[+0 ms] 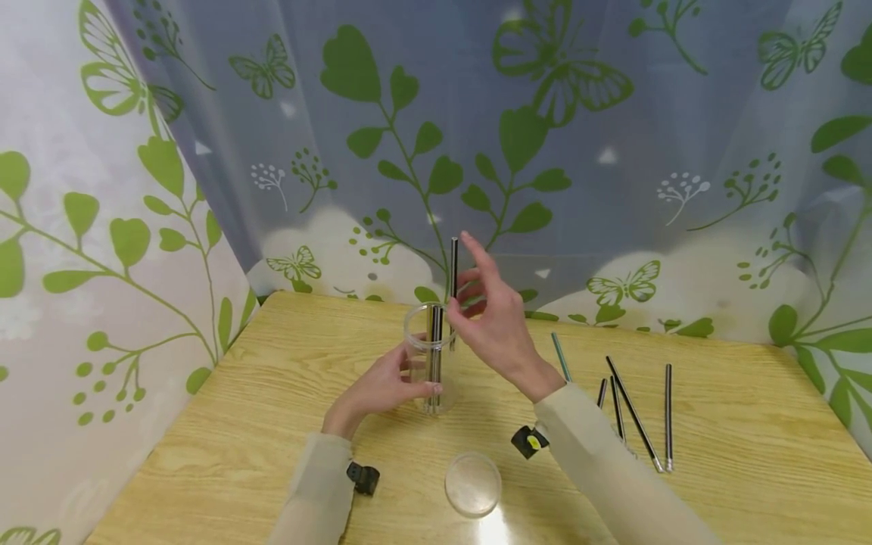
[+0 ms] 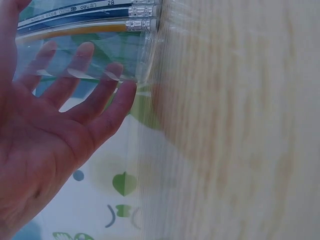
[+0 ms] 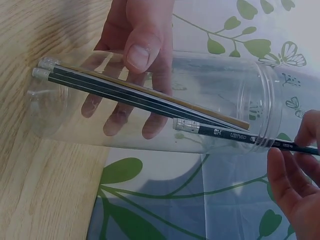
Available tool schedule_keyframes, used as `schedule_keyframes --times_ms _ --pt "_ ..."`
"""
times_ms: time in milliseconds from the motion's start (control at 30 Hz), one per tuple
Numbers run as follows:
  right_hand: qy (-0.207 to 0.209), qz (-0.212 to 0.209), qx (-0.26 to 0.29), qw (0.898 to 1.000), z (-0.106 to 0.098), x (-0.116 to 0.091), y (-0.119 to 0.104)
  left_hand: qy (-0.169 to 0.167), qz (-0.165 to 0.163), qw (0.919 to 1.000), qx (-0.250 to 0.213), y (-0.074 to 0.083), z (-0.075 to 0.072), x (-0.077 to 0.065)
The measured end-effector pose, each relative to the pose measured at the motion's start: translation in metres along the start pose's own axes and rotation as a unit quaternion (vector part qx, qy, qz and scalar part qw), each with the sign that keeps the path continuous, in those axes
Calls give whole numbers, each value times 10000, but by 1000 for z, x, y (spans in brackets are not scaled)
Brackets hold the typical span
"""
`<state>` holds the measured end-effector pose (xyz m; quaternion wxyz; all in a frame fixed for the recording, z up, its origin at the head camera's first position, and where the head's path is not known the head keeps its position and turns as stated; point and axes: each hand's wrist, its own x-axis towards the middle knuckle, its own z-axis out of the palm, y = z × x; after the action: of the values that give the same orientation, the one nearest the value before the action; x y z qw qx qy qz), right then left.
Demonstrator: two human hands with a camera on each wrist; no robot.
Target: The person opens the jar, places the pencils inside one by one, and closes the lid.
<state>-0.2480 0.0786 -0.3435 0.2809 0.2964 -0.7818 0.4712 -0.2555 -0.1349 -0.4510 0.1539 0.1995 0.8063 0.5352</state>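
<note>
A clear plastic jar (image 1: 446,382) stands upright on the wooden table. My left hand (image 1: 383,387) holds it from the left, thumb in front and fingers behind, as the right wrist view shows through the wall. Inside lean several pencils (image 3: 125,99), dark striped ones and a yellow one, their eraser ends at the bottom. Above the rim my right hand (image 1: 500,329) pinches a dark pencil (image 3: 225,133) between thumb and fingers, index finger raised. Its metal-banded eraser end points down and is within the jar's mouth; the other end sticks up beside the fingers.
A round clear lid (image 1: 473,484) lies on the table (image 1: 225,446) in front of the jar. Several dark pencils (image 1: 668,416) and a teal one (image 1: 561,356) lie to the right, some partly behind the right sleeve. A patterned curtain (image 1: 422,151) hangs along the table's back edge.
</note>
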Motion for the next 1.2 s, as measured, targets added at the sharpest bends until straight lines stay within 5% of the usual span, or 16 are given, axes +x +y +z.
schedule_keyframes --times_ms 533,867,1200 --pt "-598 88 28 9982 -1 -8 1 -1 -73 9999 -86 2 0 0" --pt "-784 -41 -473 9958 -1 -13 3 -26 -33 10000 -31 3 1 0" --pt "-1157 330 -630 9907 -6 -16 3 7 32 10000 -81 1 2 0"
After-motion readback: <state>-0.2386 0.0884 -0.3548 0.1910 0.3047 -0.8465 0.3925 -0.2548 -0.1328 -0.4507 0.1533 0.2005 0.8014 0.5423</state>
